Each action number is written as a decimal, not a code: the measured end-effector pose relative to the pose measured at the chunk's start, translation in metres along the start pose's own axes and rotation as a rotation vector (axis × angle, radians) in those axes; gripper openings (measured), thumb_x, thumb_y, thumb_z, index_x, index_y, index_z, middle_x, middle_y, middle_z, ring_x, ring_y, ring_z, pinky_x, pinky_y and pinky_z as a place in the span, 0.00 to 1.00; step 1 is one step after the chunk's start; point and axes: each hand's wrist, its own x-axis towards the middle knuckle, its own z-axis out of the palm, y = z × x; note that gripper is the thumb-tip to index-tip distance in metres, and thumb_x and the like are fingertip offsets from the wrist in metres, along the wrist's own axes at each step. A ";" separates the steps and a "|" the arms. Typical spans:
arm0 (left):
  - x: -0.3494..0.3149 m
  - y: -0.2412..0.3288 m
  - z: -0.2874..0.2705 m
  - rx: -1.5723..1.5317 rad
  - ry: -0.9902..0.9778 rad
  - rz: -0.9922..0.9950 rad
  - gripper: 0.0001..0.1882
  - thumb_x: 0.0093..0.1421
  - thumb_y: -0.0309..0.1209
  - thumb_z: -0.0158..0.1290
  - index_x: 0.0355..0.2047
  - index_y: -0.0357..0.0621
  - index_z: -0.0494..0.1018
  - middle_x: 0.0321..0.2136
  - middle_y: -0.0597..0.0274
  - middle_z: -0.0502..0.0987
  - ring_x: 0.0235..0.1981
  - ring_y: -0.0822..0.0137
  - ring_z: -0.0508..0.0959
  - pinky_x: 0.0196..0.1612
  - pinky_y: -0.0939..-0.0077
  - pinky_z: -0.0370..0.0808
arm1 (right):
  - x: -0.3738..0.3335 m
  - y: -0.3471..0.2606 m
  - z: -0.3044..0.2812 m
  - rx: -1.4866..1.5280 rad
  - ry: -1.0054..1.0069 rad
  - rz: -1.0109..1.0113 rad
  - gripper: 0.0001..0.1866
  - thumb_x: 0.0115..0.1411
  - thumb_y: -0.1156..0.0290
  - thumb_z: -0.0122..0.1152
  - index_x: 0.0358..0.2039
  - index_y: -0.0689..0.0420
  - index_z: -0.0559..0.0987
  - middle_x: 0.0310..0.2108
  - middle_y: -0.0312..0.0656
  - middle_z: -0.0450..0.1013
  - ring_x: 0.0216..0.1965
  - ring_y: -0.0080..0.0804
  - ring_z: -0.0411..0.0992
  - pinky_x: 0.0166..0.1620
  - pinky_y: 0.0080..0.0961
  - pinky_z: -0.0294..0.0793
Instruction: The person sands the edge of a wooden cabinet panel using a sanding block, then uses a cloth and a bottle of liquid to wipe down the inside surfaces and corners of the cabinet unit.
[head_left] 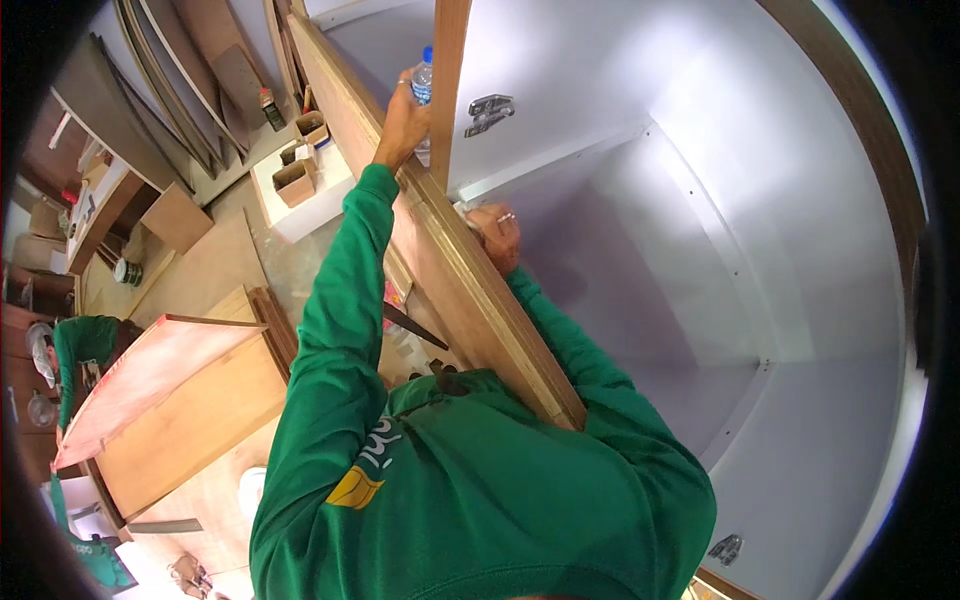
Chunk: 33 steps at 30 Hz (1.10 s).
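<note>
Left hand: upper centre, closed round the bottle, likely to steady it.
Right hand: centre, curled over pale material, probably pressing it.

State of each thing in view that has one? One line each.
Plastic bottle: blue cap on; fill unclear
Left hand: closed around bottle
Right hand: curled; pale item at fingers, partly hidden
Cabinet: open
Upper hinge: mounted inside cabinet
Lower hinge: mounted
Small brown box: open-topped
</note>
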 end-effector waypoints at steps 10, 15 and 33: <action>-0.010 0.002 -0.003 0.044 -0.014 -0.007 0.26 0.59 0.26 0.59 0.56 0.35 0.63 0.42 0.59 0.77 0.40 0.72 0.76 0.44 0.75 0.75 | 0.000 -0.008 -0.016 -0.064 0.098 0.192 0.10 0.55 0.76 0.61 0.39 0.54 0.78 0.37 0.47 0.77 0.36 0.49 0.74 0.41 0.43 0.72; -0.010 0.005 0.002 -0.036 -0.012 -0.039 0.27 0.59 0.27 0.59 0.57 0.35 0.63 0.42 0.59 0.77 0.42 0.72 0.76 0.46 0.75 0.75 | -0.026 0.006 -0.020 -0.067 -0.213 0.048 0.08 0.56 0.75 0.61 0.38 0.54 0.78 0.35 0.46 0.76 0.36 0.49 0.74 0.41 0.44 0.71; -0.012 0.003 -0.001 -0.031 0.044 0.025 0.27 0.58 0.24 0.60 0.56 0.35 0.63 0.41 0.60 0.77 0.39 0.73 0.76 0.43 0.77 0.76 | -0.016 -0.002 -0.015 -0.093 0.043 0.175 0.09 0.56 0.72 0.62 0.38 0.53 0.78 0.34 0.46 0.76 0.35 0.48 0.74 0.38 0.42 0.70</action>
